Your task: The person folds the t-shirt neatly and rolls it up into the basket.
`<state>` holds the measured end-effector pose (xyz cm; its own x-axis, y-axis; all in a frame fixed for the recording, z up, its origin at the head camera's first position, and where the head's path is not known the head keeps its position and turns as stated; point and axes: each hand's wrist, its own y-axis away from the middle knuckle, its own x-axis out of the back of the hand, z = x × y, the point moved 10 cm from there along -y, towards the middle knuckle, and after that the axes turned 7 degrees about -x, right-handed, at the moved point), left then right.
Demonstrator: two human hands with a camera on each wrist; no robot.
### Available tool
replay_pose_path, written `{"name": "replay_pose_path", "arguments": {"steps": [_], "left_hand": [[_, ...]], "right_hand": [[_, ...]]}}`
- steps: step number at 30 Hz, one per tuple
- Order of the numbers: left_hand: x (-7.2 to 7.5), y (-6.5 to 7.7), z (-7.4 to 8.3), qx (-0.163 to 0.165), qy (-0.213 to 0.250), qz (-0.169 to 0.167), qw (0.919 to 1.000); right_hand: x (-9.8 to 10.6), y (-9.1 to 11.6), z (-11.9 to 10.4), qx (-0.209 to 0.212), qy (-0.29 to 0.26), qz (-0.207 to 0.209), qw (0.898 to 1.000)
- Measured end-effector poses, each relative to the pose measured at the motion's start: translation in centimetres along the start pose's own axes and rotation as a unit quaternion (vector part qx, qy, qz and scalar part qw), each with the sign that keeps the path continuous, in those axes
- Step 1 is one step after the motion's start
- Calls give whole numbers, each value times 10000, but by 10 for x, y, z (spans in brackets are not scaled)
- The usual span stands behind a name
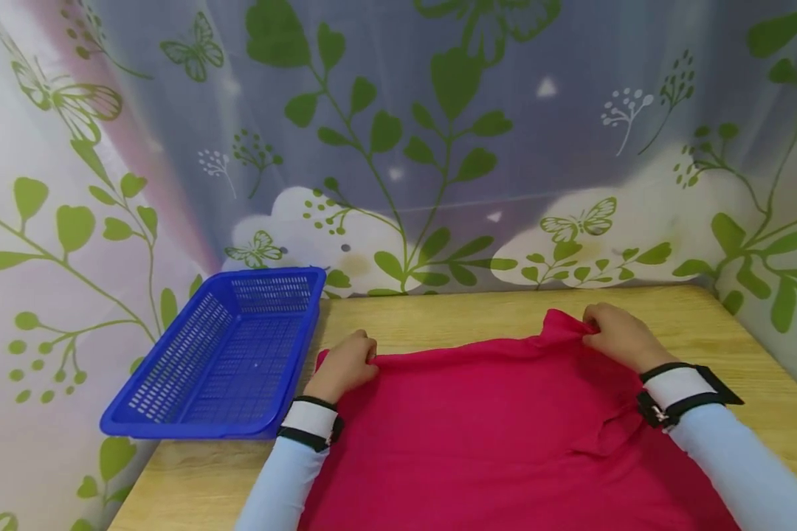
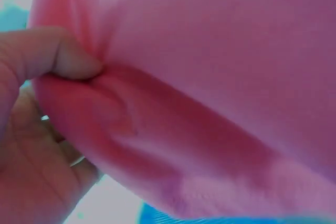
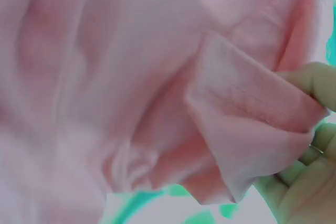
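Observation:
A red garment [image 1: 478, 413] hangs between both hands over the table, its far edge drawn nearly straight from one hand to the other. My left hand [image 1: 347, 364] pinches its far left corner; in the left wrist view the thumb [image 2: 73, 61] presses into the folded cloth, with the other fingers behind it. At the far right corner, my right hand [image 1: 620, 335] grips a bunched piece that stands up a little. The right wrist view shows a folded flap [image 3: 252, 108] with a stitched hem between thumb and fingers. A loose fold lies below the right hand.
A blue plastic basket [image 1: 116, 428] with perforated sides stands to the left of the garment, close to the left hand. Under everything is a light wooden table [image 1: 425, 317]. A curtain [image 1: 398, 169] printed with leaves and butterflies rises behind the table and along its sides.

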<state>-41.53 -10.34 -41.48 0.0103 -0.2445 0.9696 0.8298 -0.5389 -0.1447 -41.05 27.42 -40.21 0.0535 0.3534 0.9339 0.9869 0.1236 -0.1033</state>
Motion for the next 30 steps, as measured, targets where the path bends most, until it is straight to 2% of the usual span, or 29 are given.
{"name": "replay_pose_path", "arguments": {"steps": [3,5,6,7,9,12,14,16,18,21,23,26,30], "left_hand": [[17,23,27,-596,-569,607,9948],[19,40,43,-967,-919,855,9874],[16,48,49,-1110,-1020,858,9849],[10,56,54,-1205,-1055,782,9840],[-3,69,57,-1253,-839,355,9879],[-22,81,54,-985,-204,-425,9940],[-26,85,50,-806,134,-647,9946],[-22,83,49,-827,156,-506,9952],[-16,81,50,-994,-5,-238,9948],[-11,80,50,-1204,-263,44,9924],[-12,81,48,-1257,-272,49,9917],[-15,81,46,-1213,-208,-27,9924],[-13,80,41,-980,-165,43,9950]], "right_hand": [[14,21,-7,317,-73,-27,9995],[17,39,-10,480,-35,-82,9988],[16,48,-9,520,-15,-152,9985],[12,58,-9,581,-15,-267,9980],[2,75,-5,571,-35,-551,9968],[-15,94,2,474,-158,-1017,9936],[-23,103,8,354,-189,-1195,9920],[-28,107,14,250,-160,-1275,9914],[-31,109,19,212,-63,-1253,9919],[-31,109,24,215,146,-1032,9943],[-28,109,25,257,279,-793,9961],[-23,109,27,194,347,-585,9975],[-20,110,30,-37,425,-560,9975]]}}
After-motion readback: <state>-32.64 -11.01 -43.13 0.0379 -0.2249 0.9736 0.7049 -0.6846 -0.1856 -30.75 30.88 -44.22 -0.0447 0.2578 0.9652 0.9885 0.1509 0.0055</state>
